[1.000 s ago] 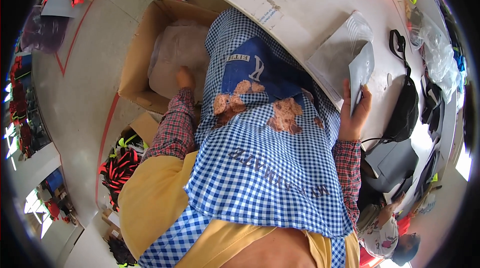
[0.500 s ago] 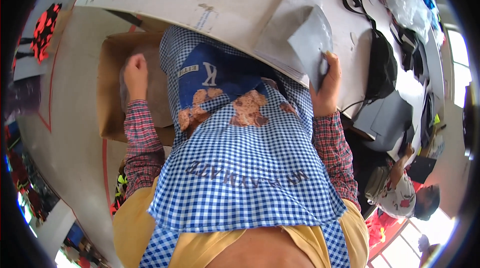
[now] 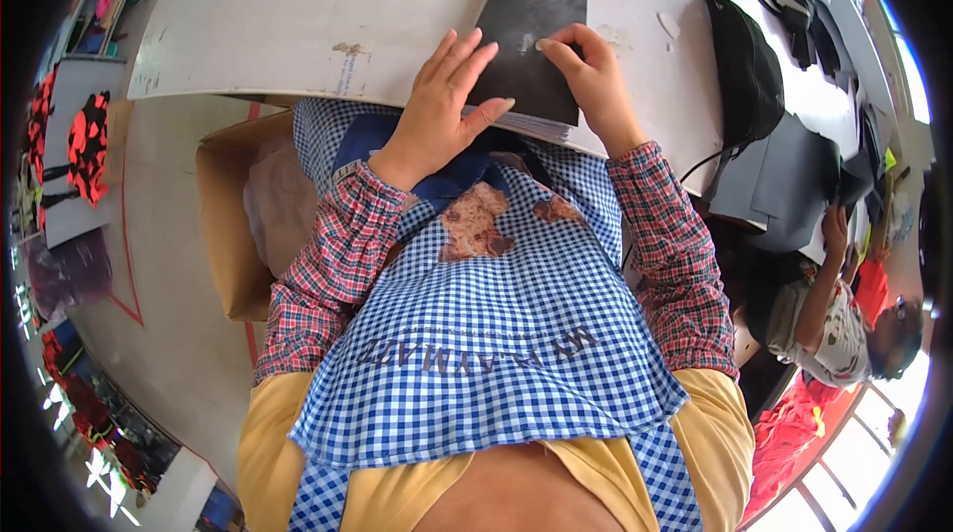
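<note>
A black panel (image 3: 541, 11), rounded at its far end, lies on a stack of thin pale sheets (image 3: 544, 127) at the table's near edge. My left hand (image 3: 444, 95) is open over the stack's left side, fingers spread and thumb pointing right across the panel's near left corner. My right hand (image 3: 594, 75) bends over the panel's right edge. Its thumb and forefinger come together on the black surface in a pinch; what lies between them, if anything, is too small to make out.
The white table (image 3: 278, 26) spans the front. A black waist bag (image 3: 745, 75) with a strap lies at right, near dark grey sheets (image 3: 794, 175). Below the table's left end stands a cardboard box (image 3: 223, 224) holding clear plastic. Another person (image 3: 834, 324) sits at far right.
My left hand came up from beside the box to the stack. My right hand let down the grey sheet it held lifted; a black panel now tops the stack, which sits further left.
</note>
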Demonstrator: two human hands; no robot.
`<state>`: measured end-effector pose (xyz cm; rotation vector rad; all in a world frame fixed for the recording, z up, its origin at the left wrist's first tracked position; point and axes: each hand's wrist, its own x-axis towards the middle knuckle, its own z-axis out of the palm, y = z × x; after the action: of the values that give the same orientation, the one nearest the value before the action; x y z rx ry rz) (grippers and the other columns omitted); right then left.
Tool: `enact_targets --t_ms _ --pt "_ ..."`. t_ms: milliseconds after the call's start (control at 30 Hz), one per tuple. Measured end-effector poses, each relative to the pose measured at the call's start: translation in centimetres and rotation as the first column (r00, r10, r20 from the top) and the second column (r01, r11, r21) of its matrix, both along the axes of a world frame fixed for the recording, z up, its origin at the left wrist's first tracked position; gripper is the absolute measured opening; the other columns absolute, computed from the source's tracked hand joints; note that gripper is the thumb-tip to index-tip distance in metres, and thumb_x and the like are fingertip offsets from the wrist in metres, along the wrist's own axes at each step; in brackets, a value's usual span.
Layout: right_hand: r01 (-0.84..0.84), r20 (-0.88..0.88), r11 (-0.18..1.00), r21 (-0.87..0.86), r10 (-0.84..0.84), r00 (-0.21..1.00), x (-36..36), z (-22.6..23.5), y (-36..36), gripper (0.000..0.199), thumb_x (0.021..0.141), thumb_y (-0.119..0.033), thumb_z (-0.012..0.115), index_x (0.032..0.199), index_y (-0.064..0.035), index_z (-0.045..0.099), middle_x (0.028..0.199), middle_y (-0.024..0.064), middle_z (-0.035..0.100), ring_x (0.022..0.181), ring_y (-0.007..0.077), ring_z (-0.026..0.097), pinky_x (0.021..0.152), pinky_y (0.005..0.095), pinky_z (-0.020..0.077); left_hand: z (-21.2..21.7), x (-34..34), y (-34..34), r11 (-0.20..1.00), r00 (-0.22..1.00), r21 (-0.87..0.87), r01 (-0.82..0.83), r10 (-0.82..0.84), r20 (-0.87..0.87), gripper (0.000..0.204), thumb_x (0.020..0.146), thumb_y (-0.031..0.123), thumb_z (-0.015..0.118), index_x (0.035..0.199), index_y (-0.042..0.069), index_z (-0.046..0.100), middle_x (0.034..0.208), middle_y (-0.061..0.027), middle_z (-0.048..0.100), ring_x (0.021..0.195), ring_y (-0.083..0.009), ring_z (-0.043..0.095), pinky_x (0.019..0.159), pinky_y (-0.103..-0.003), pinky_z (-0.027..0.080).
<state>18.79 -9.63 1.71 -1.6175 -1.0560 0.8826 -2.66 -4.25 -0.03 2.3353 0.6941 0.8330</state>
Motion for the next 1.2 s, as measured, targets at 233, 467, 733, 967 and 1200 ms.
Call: enact_targets --t_ms 233,467,733,967,1200 --pt "0.196 0.066 0.977 -0.086 -0.191 0.979 0.7 0.0 -1.3 0.021 0.086 -0.022 0.066 0.088 -0.0009 0.065 0.075 0.0059 0.066 0.069 0.0107 0.059 0.061 0.0274 0.0468 -2.0 0.4 -0.5 0.987 0.975 0.160 0.035 0.001 -0.223 0.056 0.090 0.030 0.066 0.139 0.009 0.049 0.150 -0.0131 0.039 0.141 -0.0363 0.032 0.113 -0.045 0.032" --pt "0.289 0.111 0.957 0.026 -0.290 0.951 1.9 -2.2 -1.6 0.022 0.086 -0.022 0.067 0.090 -0.0006 0.066 0.077 0.0095 0.068 0.073 0.0155 0.065 0.065 0.0297 0.0506 -1.8 0.7 -0.7 0.982 0.978 0.188 0.014 0.025 -0.205 0.050 0.089 0.024 0.067 0.135 0.007 0.053 0.148 -0.0148 0.042 0.138 -0.0365 0.036 0.110 -0.045 0.035" --pt "0.281 0.128 0.959 0.043 -0.285 0.950 2.0 -2.3 -1.2 0.024 0.085 -0.022 0.066 0.090 0.0013 0.065 0.104 0.0146 0.071 0.082 0.0191 0.067 0.074 0.0324 0.0531 -2.4 0.8 -1.0 0.979 0.979 0.206 -0.008 0.049 -0.198 0.047 0.090 0.027 0.066 0.132 0.007 0.055 0.147 -0.0157 0.042 0.137 -0.0361 0.038 0.110 -0.044 0.037" --pt "0.272 0.131 0.961 0.042 -0.275 0.952 2.2 -2.5 -1.0 0.024 0.085 -0.021 0.066 0.091 0.0019 0.065 0.105 0.0144 0.071 0.082 0.0190 0.067 0.074 0.0322 0.0532 -2.5 0.8 -1.2 0.976 0.982 0.215 -0.022 0.062 -0.181 0.046 0.089 0.025 0.068 0.130 0.007 0.057 0.146 -0.0156 0.043 0.137 -0.0364 0.039 0.109 -0.044 0.039" --pt "0.259 0.153 0.964 0.063 -0.265 0.952 2.2 -2.8 -1.0 0.025 0.085 -0.021 0.066 0.092 0.0021 0.066 0.104 0.0146 0.072 0.084 0.0206 0.067 0.075 0.0328 0.0533 -2.5 0.8 -1.4 0.974 0.984 0.225 -0.032 0.070 -0.162 0.044 0.088 0.024 0.070 0.127 0.007 0.059 0.143 -0.0152 0.046 0.135 -0.0362 0.041 0.108 -0.043 0.040"
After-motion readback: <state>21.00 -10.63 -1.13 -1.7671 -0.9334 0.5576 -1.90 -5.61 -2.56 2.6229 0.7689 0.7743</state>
